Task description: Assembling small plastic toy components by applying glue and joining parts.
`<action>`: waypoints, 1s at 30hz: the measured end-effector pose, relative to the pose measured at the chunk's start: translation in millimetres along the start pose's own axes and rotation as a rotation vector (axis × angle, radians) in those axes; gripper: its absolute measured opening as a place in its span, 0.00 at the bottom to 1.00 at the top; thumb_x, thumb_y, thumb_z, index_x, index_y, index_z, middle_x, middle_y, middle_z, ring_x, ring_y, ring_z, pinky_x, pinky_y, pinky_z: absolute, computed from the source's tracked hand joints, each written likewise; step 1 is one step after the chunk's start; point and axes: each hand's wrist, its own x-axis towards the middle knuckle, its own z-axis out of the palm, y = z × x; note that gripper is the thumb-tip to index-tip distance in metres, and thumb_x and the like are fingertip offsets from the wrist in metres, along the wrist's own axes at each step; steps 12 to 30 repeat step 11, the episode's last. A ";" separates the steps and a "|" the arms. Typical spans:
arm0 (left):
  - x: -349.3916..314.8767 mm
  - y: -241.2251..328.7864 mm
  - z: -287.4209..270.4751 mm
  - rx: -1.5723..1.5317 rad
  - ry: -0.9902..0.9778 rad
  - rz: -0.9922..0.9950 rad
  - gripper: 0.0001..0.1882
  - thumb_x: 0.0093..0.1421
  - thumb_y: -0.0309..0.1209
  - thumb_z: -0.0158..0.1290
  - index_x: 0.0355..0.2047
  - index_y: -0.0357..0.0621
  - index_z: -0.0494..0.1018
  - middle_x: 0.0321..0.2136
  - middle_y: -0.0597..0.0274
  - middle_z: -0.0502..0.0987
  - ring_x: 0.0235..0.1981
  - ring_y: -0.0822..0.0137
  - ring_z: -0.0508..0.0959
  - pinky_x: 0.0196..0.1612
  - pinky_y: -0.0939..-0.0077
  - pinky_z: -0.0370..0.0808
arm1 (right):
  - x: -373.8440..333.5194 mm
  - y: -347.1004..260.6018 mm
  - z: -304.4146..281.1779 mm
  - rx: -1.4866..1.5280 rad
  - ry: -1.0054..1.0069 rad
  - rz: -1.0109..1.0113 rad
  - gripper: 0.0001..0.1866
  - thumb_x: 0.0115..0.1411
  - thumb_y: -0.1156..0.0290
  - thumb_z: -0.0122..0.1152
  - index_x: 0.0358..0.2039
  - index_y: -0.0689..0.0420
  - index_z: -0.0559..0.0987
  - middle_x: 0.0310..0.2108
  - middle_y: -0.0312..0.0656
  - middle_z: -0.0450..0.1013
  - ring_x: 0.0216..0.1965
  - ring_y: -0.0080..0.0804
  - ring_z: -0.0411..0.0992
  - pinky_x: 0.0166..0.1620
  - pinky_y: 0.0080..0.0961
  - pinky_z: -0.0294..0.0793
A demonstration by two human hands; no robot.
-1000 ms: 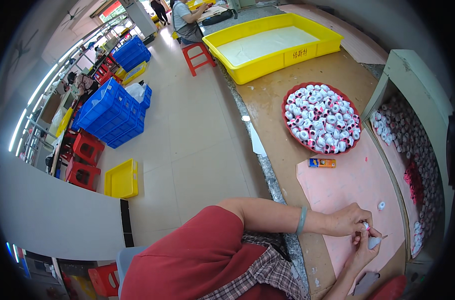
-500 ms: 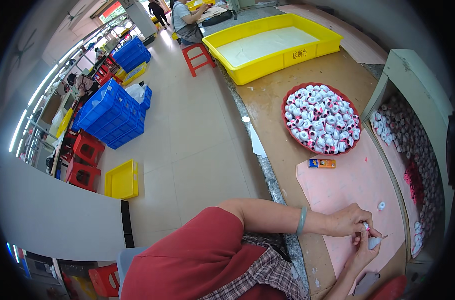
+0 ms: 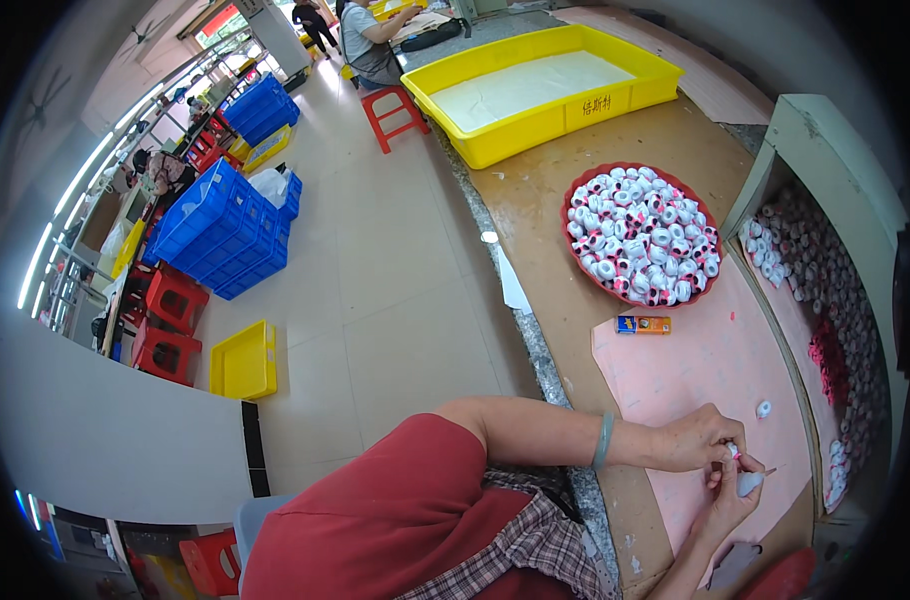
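My left hand (image 3: pixel 697 440), with a pale green bangle on its wrist, is closed, pinching a small white-and-pink piece (image 3: pixel 733 453). Just below and touching it, my right hand (image 3: pixel 727 508) is closed round a whitish object (image 3: pixel 749 484). A thin brown tip sticks out beside that object; its kind is not clear. Both hands are over a pink sheet (image 3: pixel 675 385) on the bench. One loose white bead-like piece (image 3: pixel 764 409) lies on the sheet, beyond my fingers. Farther off, a red scalloped bowl (image 3: pixel 567 240) is heaped with similar white, pink and black pieces.
An orange-and-blue small box (image 3: pixel 643 325) lies near the bowl. At the far end of the bench stands a yellow tray (image 3: pixel 535 135). A pale-framed shelf (image 3: pixel 835 150) on the right holds many more pieces. Blue crates (image 3: pixel 225 235) and red stools (image 3: pixel 170 350) stand across the aisle.
Both hands keep nearly the same place and grip; the fingers shift only slightly. The view has tilted a little.
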 end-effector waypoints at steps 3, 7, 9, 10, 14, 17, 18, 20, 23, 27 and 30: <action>0.3 -1.3 0.4 0.006 0.009 0.011 0.05 0.49 0.18 0.51 0.29 0.31 0.71 0.19 0.48 0.76 0.21 0.60 0.79 0.26 0.72 0.75 | -0.3 -0.7 0.8 0.001 0.002 0.001 0.09 0.56 0.77 0.60 0.35 0.62 0.71 0.25 0.34 0.66 0.21 0.17 0.62 0.24 0.11 0.63; 0.5 0.3 -0.7 0.059 0.014 0.054 0.05 0.49 0.18 0.51 0.29 0.31 0.72 0.19 0.48 0.76 0.21 0.61 0.79 0.26 0.73 0.75 | -0.5 -1.0 1.1 -0.015 0.016 0.003 0.09 0.56 0.77 0.60 0.35 0.61 0.71 0.25 0.34 0.66 0.21 0.17 0.62 0.24 0.11 0.63; 0.3 0.8 -0.9 0.041 0.008 0.035 0.06 0.49 0.18 0.51 0.29 0.31 0.72 0.19 0.48 0.76 0.21 0.61 0.79 0.26 0.73 0.75 | -0.3 -1.1 0.7 -0.018 0.002 -0.003 0.09 0.56 0.77 0.60 0.36 0.61 0.71 0.25 0.34 0.66 0.21 0.17 0.62 0.24 0.11 0.63; 0.2 0.9 -0.8 0.024 0.003 0.016 0.06 0.50 0.18 0.51 0.29 0.31 0.72 0.19 0.48 0.76 0.22 0.61 0.79 0.27 0.73 0.75 | -0.2 -1.2 0.4 -0.020 -0.005 -0.006 0.09 0.56 0.77 0.60 0.36 0.61 0.71 0.25 0.34 0.66 0.21 0.17 0.62 0.24 0.11 0.63; 0.0 1.1 -0.6 0.006 -0.002 -0.003 0.06 0.50 0.18 0.51 0.30 0.31 0.72 0.19 0.48 0.76 0.22 0.61 0.80 0.27 0.73 0.75 | -0.4 -1.2 0.0 -0.020 -0.003 -0.005 0.09 0.56 0.77 0.60 0.36 0.61 0.71 0.25 0.34 0.66 0.21 0.17 0.62 0.24 0.11 0.63; 0.0 1.1 -0.6 0.006 -0.002 -0.003 0.06 0.50 0.18 0.51 0.30 0.31 0.72 0.19 0.48 0.76 0.22 0.61 0.80 0.27 0.73 0.75 | -0.4 -1.2 0.0 -0.020 -0.003 -0.005 0.09 0.56 0.77 0.60 0.36 0.61 0.71 0.25 0.34 0.66 0.21 0.17 0.62 0.24 0.11 0.63; 0.0 1.1 -0.6 0.006 -0.002 -0.003 0.06 0.50 0.18 0.51 0.30 0.31 0.72 0.19 0.48 0.76 0.22 0.61 0.80 0.27 0.73 0.75 | -0.4 -1.2 0.0 -0.020 -0.003 -0.005 0.09 0.56 0.77 0.60 0.36 0.61 0.71 0.25 0.34 0.66 0.21 0.17 0.62 0.24 0.11 0.63; 0.0 1.1 -0.6 0.006 -0.002 -0.003 0.06 0.50 0.18 0.51 0.30 0.31 0.72 0.19 0.48 0.76 0.22 0.61 0.80 0.27 0.73 0.75 | -0.4 -1.2 0.0 -0.020 -0.003 -0.005 0.09 0.56 0.77 0.60 0.36 0.61 0.71 0.25 0.34 0.66 0.21 0.17 0.62 0.24 0.11 0.63; 0.0 1.1 -0.6 0.006 -0.002 -0.003 0.06 0.50 0.18 0.51 0.30 0.31 0.72 0.19 0.48 0.76 0.22 0.61 0.80 0.27 0.73 0.75 | -0.4 -1.2 0.0 -0.020 -0.003 -0.005 0.09 0.56 0.77 0.60 0.36 0.61 0.71 0.25 0.34 0.66 0.21 0.17 0.62 0.24 0.11 0.63; 0.0 1.1 -0.6 0.006 -0.002 -0.003 0.06 0.50 0.18 0.51 0.30 0.31 0.72 0.19 0.48 0.76 0.22 0.61 0.80 0.27 0.73 0.75 | -0.4 -1.2 0.0 -0.020 -0.003 -0.005 0.09 0.56 0.77 0.60 0.36 0.61 0.71 0.25 0.34 0.66 0.21 0.17 0.62 0.24 0.11 0.63; 0.0 1.1 -0.6 0.006 -0.002 -0.003 0.06 0.50 0.18 0.51 0.30 0.31 0.72 0.19 0.48 0.76 0.22 0.61 0.80 0.27 0.73 0.75 | -0.4 -1.2 0.0 -0.020 -0.003 -0.005 0.09 0.56 0.77 0.60 0.36 0.61 0.71 0.25 0.34 0.66 0.21 0.17 0.62 0.24 0.11 0.63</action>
